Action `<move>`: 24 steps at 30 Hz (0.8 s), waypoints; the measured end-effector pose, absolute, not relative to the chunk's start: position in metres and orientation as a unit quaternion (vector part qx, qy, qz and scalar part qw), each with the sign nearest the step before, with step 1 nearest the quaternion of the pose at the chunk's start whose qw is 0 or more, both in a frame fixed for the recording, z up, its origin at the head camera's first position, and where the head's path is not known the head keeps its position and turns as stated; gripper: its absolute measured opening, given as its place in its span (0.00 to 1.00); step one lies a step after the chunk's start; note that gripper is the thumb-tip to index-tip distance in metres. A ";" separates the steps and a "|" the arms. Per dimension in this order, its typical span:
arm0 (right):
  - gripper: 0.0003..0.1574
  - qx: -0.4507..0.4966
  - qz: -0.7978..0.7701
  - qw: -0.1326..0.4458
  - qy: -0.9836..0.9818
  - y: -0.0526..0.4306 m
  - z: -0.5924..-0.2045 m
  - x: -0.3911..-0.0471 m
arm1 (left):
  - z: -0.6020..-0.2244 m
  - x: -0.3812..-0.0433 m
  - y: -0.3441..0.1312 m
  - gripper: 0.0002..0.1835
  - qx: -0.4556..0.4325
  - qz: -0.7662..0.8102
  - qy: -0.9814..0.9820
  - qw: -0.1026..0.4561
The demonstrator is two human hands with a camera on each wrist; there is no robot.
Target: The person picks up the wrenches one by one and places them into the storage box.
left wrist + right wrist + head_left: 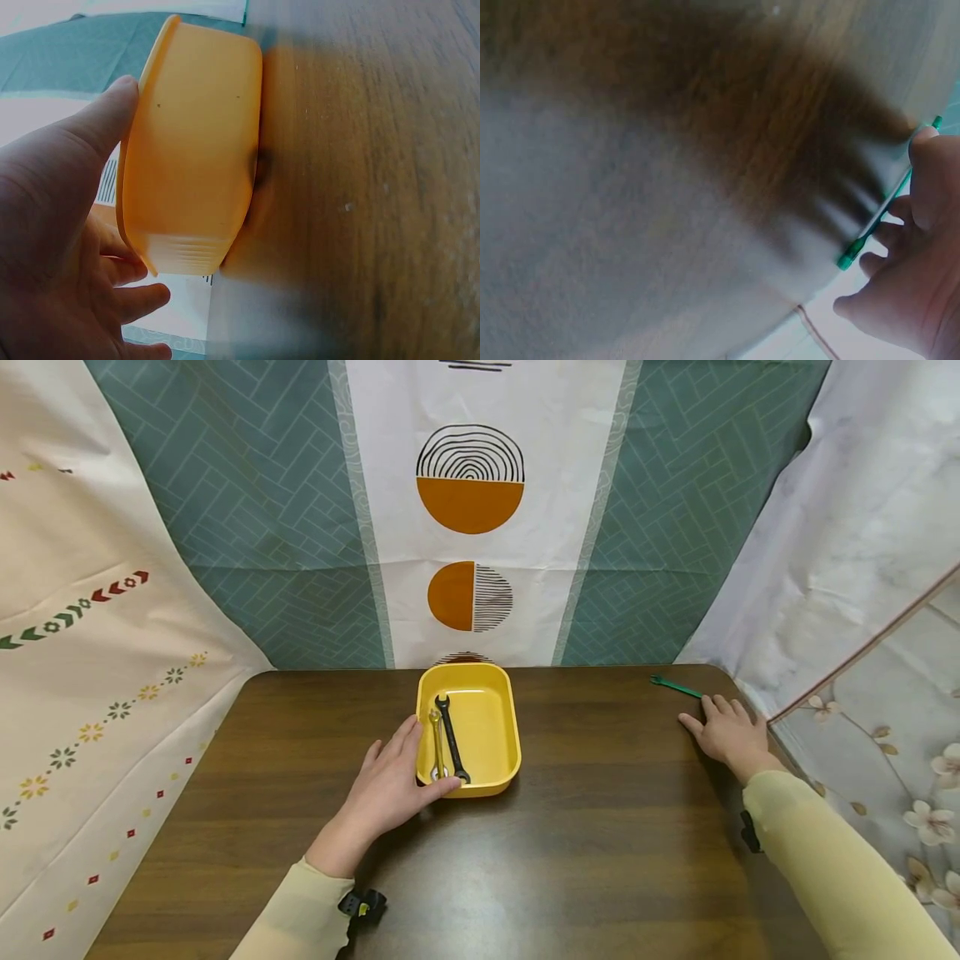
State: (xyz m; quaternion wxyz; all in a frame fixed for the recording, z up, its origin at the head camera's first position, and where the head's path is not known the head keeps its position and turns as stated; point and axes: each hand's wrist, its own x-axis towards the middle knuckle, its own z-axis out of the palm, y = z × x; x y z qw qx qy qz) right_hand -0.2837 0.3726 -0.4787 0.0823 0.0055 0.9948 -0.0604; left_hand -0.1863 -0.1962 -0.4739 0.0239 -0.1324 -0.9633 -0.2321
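Note:
A yellow tray (487, 789) stands on the table. Inside, along its left side, lie a black open-ended wrench (451, 737) and a smaller gold-coloured wrench (438, 743). My left hand (386, 785) spans the tray's near left corner, thumb at the front rim and fingertips by the left rim. In the left wrist view the thumb touches the rim of the tray (191, 142), the other fingers loosely extended. At the far right, my right hand (729, 733) hovers or rests at the near end of a green wrench (677, 687), fingers spread. The right wrist view shows the green wrench (889, 201) beside the fingertips, not visibly gripped.
The brown wooden table (600, 827) ends at a patterned cloth backdrop (285, 510) behind. Cloths also hang at the left (112, 635) and right (847, 577), the right one close to my right arm.

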 end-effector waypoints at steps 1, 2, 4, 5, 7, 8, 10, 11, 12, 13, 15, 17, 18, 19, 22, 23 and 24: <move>0.60 0.005 -0.062 0.084 0.995 0.372 -0.479 -0.284 | -0.474 -0.186 -0.196 0.65 -0.132 -0.232 -0.963 0.023; 0.60 0.004 -0.063 0.086 0.994 0.372 -0.479 -0.283 | -0.474 -0.186 -0.197 0.65 -0.132 -0.232 -0.963 0.023; 0.60 0.004 -0.065 0.087 0.994 0.371 -0.479 -0.283 | -0.475 -0.187 -0.197 0.65 -0.132 -0.233 -0.963 0.023; 0.61 0.004 -0.067 0.088 0.994 0.371 -0.480 -0.283 | -0.475 -0.187 -0.197 0.65 -0.132 -0.233 -0.963 0.022; 0.61 0.003 -0.067 0.087 0.994 0.370 -0.480 -0.282 | -0.475 -0.187 -0.197 0.65 -0.131 -0.233 -0.963 0.023; 0.61 0.003 -0.067 0.085 0.994 0.369 -0.481 -0.281 | -0.475 -0.187 -0.197 0.65 -0.131 -0.233 -0.963 0.022; 0.61 0.001 -0.066 0.081 0.995 0.367 -0.481 -0.279 | -0.474 -0.187 -0.197 0.65 -0.132 -0.233 -0.963 0.022; 0.60 0.000 -0.064 0.079 0.995 0.365 -0.481 -0.278 | -0.474 -0.186 -0.197 0.65 -0.132 -0.234 -0.963 0.022; 0.60 -0.001 -0.063 0.078 0.995 0.364 -0.480 -0.277 | -0.473 -0.186 -0.197 0.65 -0.131 -0.234 -0.963 0.022; 0.59 -0.003 -0.062 0.076 0.995 0.362 -0.481 -0.276 | -0.473 -0.186 -0.197 0.65 -0.131 -0.234 -0.963 0.021; 0.58 -0.005 -0.061 0.072 0.996 0.360 -0.480 -0.275 | -0.473 -0.186 -0.197 0.65 -0.131 -0.234 -0.963 0.021; 0.58 -0.007 -0.061 0.071 0.996 0.358 -0.481 -0.273 | -0.473 -0.186 -0.196 0.66 -0.130 -0.235 -0.963 0.020; 0.57 -0.008 -0.062 0.070 0.996 0.356 -0.480 -0.272 | -0.473 -0.186 -0.196 0.66 -0.130 -0.235 -0.963 0.020; 0.57 -0.008 -0.062 0.069 0.996 0.356 -0.480 -0.271 | -0.473 -0.186 -0.196 0.66 -0.130 -0.236 -0.963 0.020; 0.57 -0.010 -0.064 0.068 0.996 0.353 -0.480 -0.268 | -0.473 -0.186 -0.196 0.66 -0.130 -0.237 -0.963 0.019; 0.57 -0.010 -0.064 0.067 0.996 0.353 -0.481 -0.267 | -0.473 -0.186 -0.196 0.66 -0.130 -0.238 -0.962 0.018; 0.57 -0.011 -0.062 0.066 0.996 0.352 -0.481 -0.266 | -0.473 -0.186 -0.196 0.66 -0.130 -0.238 -0.962 0.018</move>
